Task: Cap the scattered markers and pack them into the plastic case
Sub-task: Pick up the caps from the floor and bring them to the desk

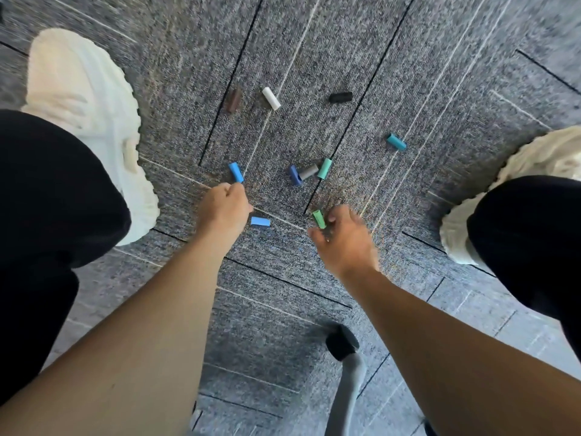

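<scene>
1. Grey carpet point(314, 73) bore only loose caps. No marker bodies and no case were in view, so the step in hand looked like gathering caps, early in the task.
2. Left hand point(224, 209) had its fingers curled at the near end of the blue cap point(235, 172) and seemed to pinch it. The cap pointed away from the knuckles, low on the carpet.
3. Right hand point(345, 237), blurred, pinched the green cap point(319, 219) between thumb and fingers, with the cap sticking out past the fingertips.
4. Light-blue cap point(260, 221) lay between the two hands, just beside the left one, untouched.
5. Ahead of the right hand sat a cluster: the navy cap point(295, 175) touched the grey cap point(308, 172), and the mint cap point(324, 168) lay just beside the grey one.
6. Teal cap point(396, 141) lay further out, ahead of the right hand and to its outer side. The brown cap point(234, 100), white cap point(271, 98) and black cap point(340, 97) lay well beyond both hands.
7. Next, by my reading, both pinched caps needed lifting clear. The light-blue cap was the closest further pick. Capping called for the markers, which were out of sight.
</scene>
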Tool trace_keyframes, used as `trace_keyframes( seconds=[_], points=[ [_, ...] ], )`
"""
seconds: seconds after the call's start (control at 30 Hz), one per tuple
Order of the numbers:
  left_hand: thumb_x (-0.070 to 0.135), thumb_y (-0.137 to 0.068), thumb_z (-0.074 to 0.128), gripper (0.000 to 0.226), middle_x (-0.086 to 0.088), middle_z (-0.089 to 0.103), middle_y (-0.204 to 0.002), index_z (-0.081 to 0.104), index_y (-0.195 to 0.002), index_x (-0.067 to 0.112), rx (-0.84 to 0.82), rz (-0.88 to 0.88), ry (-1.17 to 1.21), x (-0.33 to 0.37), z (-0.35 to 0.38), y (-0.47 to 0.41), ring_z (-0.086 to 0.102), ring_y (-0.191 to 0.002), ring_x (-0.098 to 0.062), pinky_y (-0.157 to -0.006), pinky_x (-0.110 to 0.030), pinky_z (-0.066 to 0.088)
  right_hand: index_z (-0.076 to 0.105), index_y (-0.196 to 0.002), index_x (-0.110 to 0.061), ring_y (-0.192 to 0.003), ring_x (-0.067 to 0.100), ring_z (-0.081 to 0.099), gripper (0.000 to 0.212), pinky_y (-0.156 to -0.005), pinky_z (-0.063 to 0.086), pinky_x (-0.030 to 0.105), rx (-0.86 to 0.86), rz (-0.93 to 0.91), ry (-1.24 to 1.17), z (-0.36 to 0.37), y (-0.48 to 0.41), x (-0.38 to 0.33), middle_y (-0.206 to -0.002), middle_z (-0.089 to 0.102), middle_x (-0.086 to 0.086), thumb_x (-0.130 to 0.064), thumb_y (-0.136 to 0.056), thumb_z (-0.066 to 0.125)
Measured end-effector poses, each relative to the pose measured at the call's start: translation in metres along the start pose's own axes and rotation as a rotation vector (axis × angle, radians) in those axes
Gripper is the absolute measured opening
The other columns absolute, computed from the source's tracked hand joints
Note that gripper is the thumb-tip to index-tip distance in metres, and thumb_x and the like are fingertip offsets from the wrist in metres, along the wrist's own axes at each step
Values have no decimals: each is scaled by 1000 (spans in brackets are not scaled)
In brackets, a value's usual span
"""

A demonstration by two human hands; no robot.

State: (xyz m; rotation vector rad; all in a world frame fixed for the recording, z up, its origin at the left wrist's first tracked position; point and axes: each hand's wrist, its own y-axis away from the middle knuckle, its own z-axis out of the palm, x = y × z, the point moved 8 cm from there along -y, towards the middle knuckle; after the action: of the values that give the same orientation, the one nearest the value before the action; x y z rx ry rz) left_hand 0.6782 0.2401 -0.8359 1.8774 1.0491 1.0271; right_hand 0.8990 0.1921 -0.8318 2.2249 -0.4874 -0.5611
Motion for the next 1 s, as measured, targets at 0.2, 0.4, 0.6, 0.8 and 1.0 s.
trace_keyframes(
  seconds=[0.2,0.4,0.6,0.8,1.0],
  points=[
    [10,-84,40,20,0,44,-55,53,-68,13,-40,-103,63,-3,-18,-6,33,-45,-15,-47,-26,23,61,-114,-13,-79,15,63,22,-73,59,27,14,-248,71,-12,-28,-48,-104,60,1,-27,-98,56],
    [10,-72,43,11,-4,40,-60,55,-72,12,37,-102,52,9,-41,-21,30,-49,-18,-52,-30,24,49,-84,-14,-58,13,57,15,-48,47,20,-49,-474,158,-6,-15,-93,-85,52,-1,-21,-94,39],
    [21,-90,55,16,-5,66,-77,69,-88,14,139,48,-93,27,-45,-25,53,-60,-19,-61,-36,54,51,-87,-15,-51,8,43,32,-45,40,22,-102,-489,463,36,0,-131,-69,46,-5,-40,-100,37],
    [41,-78,78,30,6,62,-66,66,-75,13,117,98,-237,29,-39,-29,54,-56,-10,-49,-24,38,46,-137,-11,-97,19,57,36,-89,55,33,-48,-637,383,44,-1,-144,-115,55,6,-14,-101,49],
    [47,-78,76,33,5,61,-63,67,-74,15,146,160,-264,45,-32,-29,55,-54,-14,-47,-21,35,53,-94,-12,-72,16,65,4,-62,56,19,-272,-215,-295,13,-22,-111,-89,62,4,-9,-97,51]
  ],
)
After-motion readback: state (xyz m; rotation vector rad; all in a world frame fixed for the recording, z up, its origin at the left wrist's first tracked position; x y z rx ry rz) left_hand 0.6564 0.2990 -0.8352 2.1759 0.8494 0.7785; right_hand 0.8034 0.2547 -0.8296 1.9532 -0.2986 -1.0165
